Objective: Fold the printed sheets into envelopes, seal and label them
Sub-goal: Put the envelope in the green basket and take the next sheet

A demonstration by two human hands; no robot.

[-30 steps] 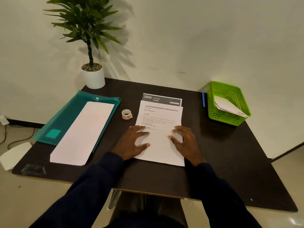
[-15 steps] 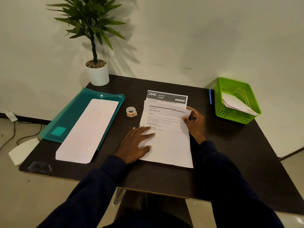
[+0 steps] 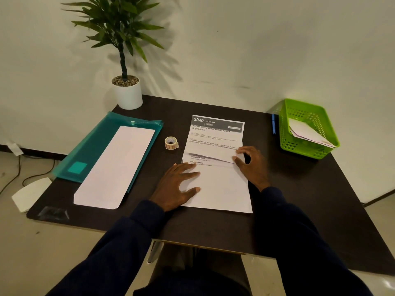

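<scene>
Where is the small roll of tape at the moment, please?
In the head view, the roll of tape sits on the dark table, between the teal folder on its left and the printed sheets on its right.

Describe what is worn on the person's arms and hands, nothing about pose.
Both arms are covered by long, dark navy sleeves. The left sleeve and right sleeve are plain, with no markings visible, and end at the wrists. The left hand and right hand are bare: no gloves, and no ring or watch shows.

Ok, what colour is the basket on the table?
Bright green basket, clearest in the head view.
</scene>
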